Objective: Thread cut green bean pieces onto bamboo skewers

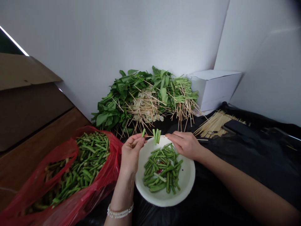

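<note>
Red bag at nine o'clock, thin crinkled plastic, gaping and stuffed with cut stalks. Leafy greens heap up at twelve, bristling with sticks, and at one o'clock there's the white box, flat-sided and square-edged. In the middle, the bowl: round, smooth, white, a tangle of slim beans inside. Over its far rim, two hands, apart from each other! Right hand pinches the skewer, thin, straight, pale; its long axis lies nearly level, from nine to three, tail poking out past the hand at three, front end pointing at nine. A tight row of threaded pieces stands crosswise on it, twelve to six. Left hand clamps one short piece, tilted toward one o'clock, at the skewer's front end; whether it's pierced, can't tell!
</note>
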A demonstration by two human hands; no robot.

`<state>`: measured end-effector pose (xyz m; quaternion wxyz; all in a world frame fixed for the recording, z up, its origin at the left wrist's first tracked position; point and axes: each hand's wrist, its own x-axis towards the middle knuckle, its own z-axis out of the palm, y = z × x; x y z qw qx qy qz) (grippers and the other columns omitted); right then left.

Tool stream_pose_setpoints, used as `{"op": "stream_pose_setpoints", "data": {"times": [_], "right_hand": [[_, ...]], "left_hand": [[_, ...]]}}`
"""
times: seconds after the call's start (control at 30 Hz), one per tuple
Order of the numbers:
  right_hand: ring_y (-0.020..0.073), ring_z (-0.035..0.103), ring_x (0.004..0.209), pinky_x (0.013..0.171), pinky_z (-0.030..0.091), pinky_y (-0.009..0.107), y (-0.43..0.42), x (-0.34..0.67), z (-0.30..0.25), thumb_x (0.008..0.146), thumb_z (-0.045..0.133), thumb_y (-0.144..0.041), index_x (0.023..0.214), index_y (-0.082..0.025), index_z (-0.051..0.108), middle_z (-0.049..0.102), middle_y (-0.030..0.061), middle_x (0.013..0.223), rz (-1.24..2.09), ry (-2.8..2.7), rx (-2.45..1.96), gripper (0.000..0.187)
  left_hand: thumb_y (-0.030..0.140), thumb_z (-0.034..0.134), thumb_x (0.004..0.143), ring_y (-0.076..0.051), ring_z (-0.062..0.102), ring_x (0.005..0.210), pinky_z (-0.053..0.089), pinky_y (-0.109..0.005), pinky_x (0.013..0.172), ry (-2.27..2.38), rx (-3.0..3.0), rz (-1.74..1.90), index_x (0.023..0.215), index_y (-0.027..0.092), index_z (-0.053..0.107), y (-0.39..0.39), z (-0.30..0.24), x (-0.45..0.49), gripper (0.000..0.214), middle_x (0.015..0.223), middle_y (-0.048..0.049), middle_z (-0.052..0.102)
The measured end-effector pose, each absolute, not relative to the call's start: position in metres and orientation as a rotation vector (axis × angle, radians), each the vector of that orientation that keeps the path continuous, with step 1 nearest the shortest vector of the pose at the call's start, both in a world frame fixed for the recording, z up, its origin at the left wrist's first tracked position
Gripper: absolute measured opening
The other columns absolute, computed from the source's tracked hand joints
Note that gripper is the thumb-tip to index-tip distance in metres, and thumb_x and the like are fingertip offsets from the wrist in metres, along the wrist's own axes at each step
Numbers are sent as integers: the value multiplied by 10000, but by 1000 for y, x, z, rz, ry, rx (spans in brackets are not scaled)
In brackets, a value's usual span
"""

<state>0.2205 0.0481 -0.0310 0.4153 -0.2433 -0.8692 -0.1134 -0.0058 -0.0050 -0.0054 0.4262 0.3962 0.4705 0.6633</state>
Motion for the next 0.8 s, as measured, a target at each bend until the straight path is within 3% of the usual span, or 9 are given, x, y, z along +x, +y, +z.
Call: {"op": "stream_pose_setpoints", "data": {"times": [0.37,0.57,0.8], "right_hand": [[128,577,671,608,471,245,49,221,-32,916,397,-104,1135,-111,616,636,38,799,-242,-2188,-607,311],[126,579,669,611,470,243,48,220,-32,914,403,-106,1133,-116,616,638,39,794,-234,-2186,-593,306],[131,579,680,622,475,244,48,222,-33,905,392,-90,1135,-118,607,637,44,806,-217,-2197,-586,316]], "left_hand": [[359,781,721,-130,665,766,503,-219,680,1287,1068,1661,961,166,708,-8,-2,-7,317,938,-70,746],[275,880,573,-73,615,607,497,-182,621,1147,830,1683,793,162,749,-5,-2,-10,280,736,-20,734],[244,913,492,-68,618,573,506,-165,612,1109,740,1627,725,140,757,-6,4,-7,300,668,-30,733]]}}
